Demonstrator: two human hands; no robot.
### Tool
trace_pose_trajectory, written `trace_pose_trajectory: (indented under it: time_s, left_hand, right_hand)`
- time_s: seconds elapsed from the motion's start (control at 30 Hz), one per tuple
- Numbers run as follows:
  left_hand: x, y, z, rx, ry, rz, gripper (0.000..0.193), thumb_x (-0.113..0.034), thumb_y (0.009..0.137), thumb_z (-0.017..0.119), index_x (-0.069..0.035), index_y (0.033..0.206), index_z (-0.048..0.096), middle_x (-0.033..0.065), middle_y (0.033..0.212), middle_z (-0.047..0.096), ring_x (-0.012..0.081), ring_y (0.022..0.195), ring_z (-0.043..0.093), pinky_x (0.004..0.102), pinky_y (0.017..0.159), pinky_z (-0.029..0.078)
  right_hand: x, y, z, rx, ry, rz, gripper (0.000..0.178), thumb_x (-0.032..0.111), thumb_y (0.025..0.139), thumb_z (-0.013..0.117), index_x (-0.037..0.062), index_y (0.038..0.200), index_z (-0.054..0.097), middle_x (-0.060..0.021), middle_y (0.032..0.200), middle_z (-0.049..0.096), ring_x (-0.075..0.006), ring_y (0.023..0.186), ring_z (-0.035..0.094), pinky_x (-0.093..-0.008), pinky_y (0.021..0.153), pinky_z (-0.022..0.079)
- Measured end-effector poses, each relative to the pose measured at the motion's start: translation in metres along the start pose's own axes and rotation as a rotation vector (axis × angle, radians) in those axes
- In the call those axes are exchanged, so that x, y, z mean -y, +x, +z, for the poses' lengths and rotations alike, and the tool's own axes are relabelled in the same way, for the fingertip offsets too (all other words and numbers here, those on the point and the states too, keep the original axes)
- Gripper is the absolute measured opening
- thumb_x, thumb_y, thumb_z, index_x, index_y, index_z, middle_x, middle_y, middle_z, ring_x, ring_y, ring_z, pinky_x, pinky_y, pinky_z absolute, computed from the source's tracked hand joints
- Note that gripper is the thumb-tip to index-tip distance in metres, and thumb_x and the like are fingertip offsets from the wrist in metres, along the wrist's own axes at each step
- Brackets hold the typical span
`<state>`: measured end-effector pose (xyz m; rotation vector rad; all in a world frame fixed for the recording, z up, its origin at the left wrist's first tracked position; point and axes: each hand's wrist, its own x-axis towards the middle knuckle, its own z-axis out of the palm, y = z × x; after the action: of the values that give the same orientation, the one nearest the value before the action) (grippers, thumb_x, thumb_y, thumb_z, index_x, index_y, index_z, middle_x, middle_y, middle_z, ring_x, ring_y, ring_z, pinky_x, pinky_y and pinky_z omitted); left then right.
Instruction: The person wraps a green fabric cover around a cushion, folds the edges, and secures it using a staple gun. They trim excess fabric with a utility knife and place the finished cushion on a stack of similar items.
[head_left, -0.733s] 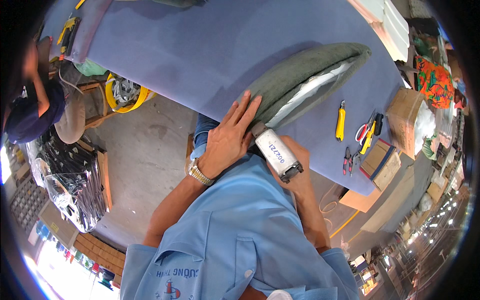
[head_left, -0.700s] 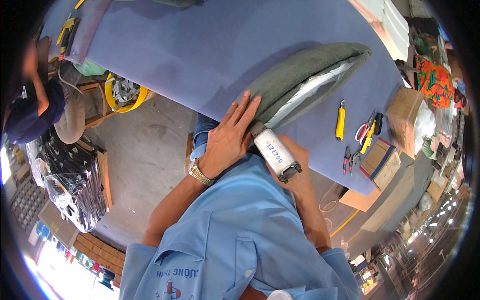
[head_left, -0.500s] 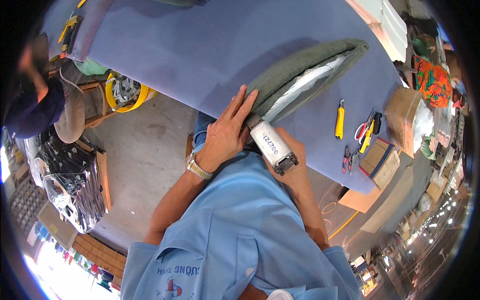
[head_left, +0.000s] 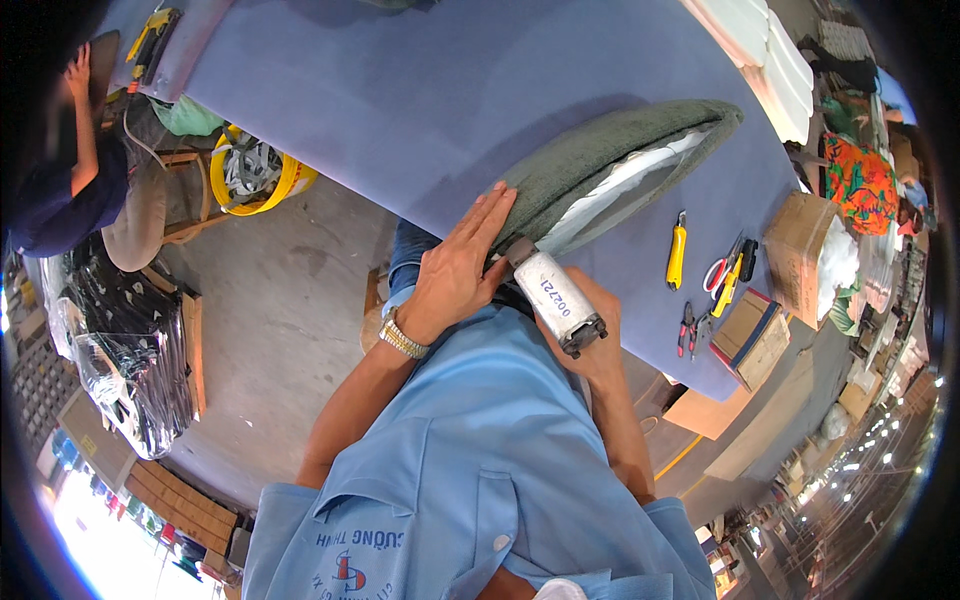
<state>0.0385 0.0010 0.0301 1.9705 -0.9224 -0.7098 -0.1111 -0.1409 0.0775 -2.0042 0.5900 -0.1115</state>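
A curved piece covered in dark green fabric [head_left: 600,155] stands on its edge on the blue-covered table [head_left: 400,90], with white material showing along its open side. My left hand [head_left: 460,268], with a metal-band watch at the wrist, lies with its fingers stretched along the near end of the green piece. My right hand [head_left: 592,325] is wrapped round a silver staple gun [head_left: 556,298], partly hidden beneath it. The gun's nose meets the near end of the piece, beside my left fingertips; exact contact is hidden.
Right on the table lie a yellow cutter [head_left: 677,255], scissors [head_left: 715,275], another yellow knife [head_left: 735,278], red-handled pliers [head_left: 687,330] and a small box [head_left: 752,335]. A yellow bucket of strips [head_left: 288,180] stands left, near another person [head_left: 75,205]. A carton [head_left: 795,255] is at the right.
The view has shifted slightly. Both hands and the staple gun stay at the near end of the green piece. The person at the left has an arm raised now.
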Motion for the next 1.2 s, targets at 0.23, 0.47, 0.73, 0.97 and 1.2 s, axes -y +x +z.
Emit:
trace_pose_trajectory:
  time_s: [0.23, 0.47, 0.73, 0.97, 1.2]
  left_hand:
    - [-0.002, -0.005, 0.012, 0.014, 0.091, 0.042, 0.094, 0.004, 0.08, 0.072, -0.013, 0.163, 0.032, 0.0128, 0.169, 0.032, 0.0359, 0.151, 0.039, 0.0437, 0.114, 0.048]
    - [0.003, -0.009, 0.021, -0.028, 0.011, -0.036, 0.103, -0.005, 0.078, 0.078, -0.007, 0.165, 0.021, 0.0232, 0.164, 0.037, 0.0416, 0.144, 0.046, 0.0448, 0.112, 0.05]
    - [0.007, -0.014, 0.031, -0.029, 0.111, 0.021, 0.105, -0.002, 0.075, 0.077, -0.001, 0.163, 0.019, 0.0302, 0.157, 0.043, 0.0437, 0.141, 0.049, 0.0454, 0.113, 0.048]
    - [0.007, -0.013, 0.032, -0.028, 0.161, 0.044, 0.099, -0.002, 0.076, 0.077, -0.001, 0.161, 0.026, 0.0247, 0.161, 0.04, 0.0399, 0.145, 0.045, 0.0442, 0.115, 0.046]
    - [-0.006, -0.008, 0.023, -0.042, 0.132, 0.037, 0.086, -0.012, 0.088, 0.073, -0.013, 0.163, 0.031, 0.0183, 0.166, 0.036, 0.0377, 0.148, 0.043, 0.0447, 0.113, 0.047]
  right_hand:
    - [-0.001, -0.005, -0.004, 0.093, 0.044, 0.118, 0.037, 0.011, 0.077, 0.078, 0.0025, 0.111, 0.067, -0.0132, 0.087, 0.069, -0.0293, 0.073, 0.068, -0.0327, 0.071, 0.053]
    - [0.002, -0.014, 0.002, 0.006, -0.008, 0.036, 0.04, 0.013, 0.074, 0.078, 0.0031, 0.111, 0.067, -0.0128, 0.088, 0.069, -0.0316, 0.074, 0.068, -0.0341, 0.071, 0.054]
    - [-0.001, -0.027, -0.004, 0.014, 0.003, 0.037, 0.045, 0.017, 0.073, 0.079, 0.0042, 0.115, 0.069, -0.0174, 0.096, 0.071, -0.0363, 0.086, 0.071, -0.0396, 0.077, 0.055]
    - [-0.013, -0.031, 0.006, -0.037, 0.007, 0.022, 0.04, 0.012, 0.076, 0.08, 0.001, 0.113, 0.069, -0.0147, 0.09, 0.07, -0.0304, 0.077, 0.069, -0.0349, 0.074, 0.054]
    - [-0.027, -0.057, -0.049, -0.153, 0.072, 0.161, 0.037, 0.02, 0.081, 0.082, -0.0001, 0.109, 0.07, -0.0163, 0.094, 0.073, -0.0318, 0.083, 0.072, -0.0372, 0.077, 0.055]
